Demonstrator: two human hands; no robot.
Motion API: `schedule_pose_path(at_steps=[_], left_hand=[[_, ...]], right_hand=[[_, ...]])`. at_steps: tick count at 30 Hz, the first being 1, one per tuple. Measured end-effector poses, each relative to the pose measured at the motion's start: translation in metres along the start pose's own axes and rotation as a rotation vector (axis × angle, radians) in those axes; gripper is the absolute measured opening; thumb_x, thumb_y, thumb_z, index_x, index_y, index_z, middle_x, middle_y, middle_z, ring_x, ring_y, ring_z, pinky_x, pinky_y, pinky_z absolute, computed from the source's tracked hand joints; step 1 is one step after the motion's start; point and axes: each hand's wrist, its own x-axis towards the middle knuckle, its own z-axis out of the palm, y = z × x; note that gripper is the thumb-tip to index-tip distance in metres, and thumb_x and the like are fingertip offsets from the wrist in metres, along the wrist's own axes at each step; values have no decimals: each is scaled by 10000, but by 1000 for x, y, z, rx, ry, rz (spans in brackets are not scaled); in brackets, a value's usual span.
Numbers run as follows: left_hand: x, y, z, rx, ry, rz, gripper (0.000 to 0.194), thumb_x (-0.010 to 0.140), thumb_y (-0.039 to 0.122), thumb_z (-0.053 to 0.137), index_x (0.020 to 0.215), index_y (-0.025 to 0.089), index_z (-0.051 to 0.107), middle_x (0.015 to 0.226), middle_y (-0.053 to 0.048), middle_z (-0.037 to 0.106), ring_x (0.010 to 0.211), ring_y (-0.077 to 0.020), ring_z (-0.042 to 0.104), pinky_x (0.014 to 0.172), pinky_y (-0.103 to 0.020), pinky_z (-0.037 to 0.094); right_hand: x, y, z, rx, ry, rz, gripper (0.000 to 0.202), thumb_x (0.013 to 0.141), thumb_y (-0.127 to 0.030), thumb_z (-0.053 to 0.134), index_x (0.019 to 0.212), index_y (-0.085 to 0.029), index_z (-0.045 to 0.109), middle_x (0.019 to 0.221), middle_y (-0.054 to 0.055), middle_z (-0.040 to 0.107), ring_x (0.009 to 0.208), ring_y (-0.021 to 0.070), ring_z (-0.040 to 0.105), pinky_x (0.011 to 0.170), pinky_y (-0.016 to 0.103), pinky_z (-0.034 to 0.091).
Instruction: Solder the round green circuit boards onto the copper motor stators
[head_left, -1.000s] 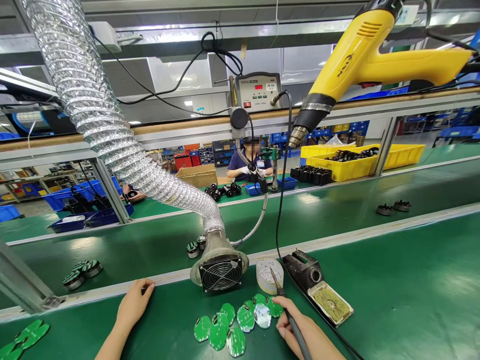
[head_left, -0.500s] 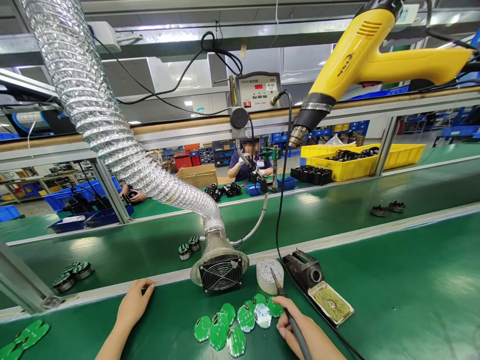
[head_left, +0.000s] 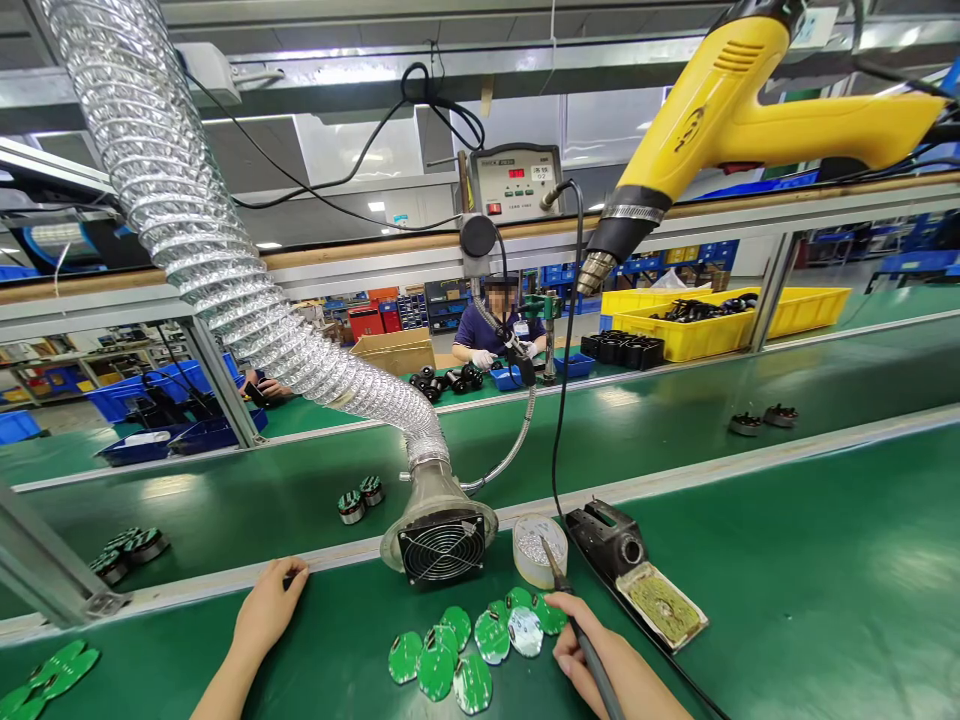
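My right hand is closed around a soldering iron, whose tip rests in a round pale tub of silvery material. Several round green circuit boards lie just left of that hand, one of them with a whitish face. My left hand lies at the near table's back edge, its fingers curled together; whether anything is between them is hidden. Right of the tub stands the iron's black holder with a yellowish sponge.
A fan on a silver duct stands behind the boards. Above right hangs a yellow heat gun. Beyond the edge, a belt carries small round parts. A person sits opposite. More boards lie far left.
The round parts on the belt have shifted left. Opposite, the person's gloved hand has come down to the table. My hands and the iron have stayed in place.
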Motion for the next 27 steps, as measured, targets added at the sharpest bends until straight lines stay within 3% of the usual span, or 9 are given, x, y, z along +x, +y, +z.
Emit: schedule_pose_path(at_steps=[11, 27], left_hand=[[-2, 5, -3, 11, -10, -9, 321, 874, 422, 413, 921, 217, 656, 1042, -98, 690, 924, -246, 681, 804, -328, 553], [-3, 5, -3, 17, -22, -14, 354, 873, 451, 386, 929, 219, 648, 1047, -98, 670, 951, -252, 678, 798, -333, 544]], right_hand=[[-1, 0, 1, 15, 53, -35, 484, 726, -195, 587, 1201, -202, 677, 750, 17, 740, 658, 167, 698, 655, 216, 551], [-2, -11, -4, 16, 24, -12, 453, 761, -226, 581, 1204, -191, 672, 780, 34, 746, 681, 161, 706, 687, 212, 554]])
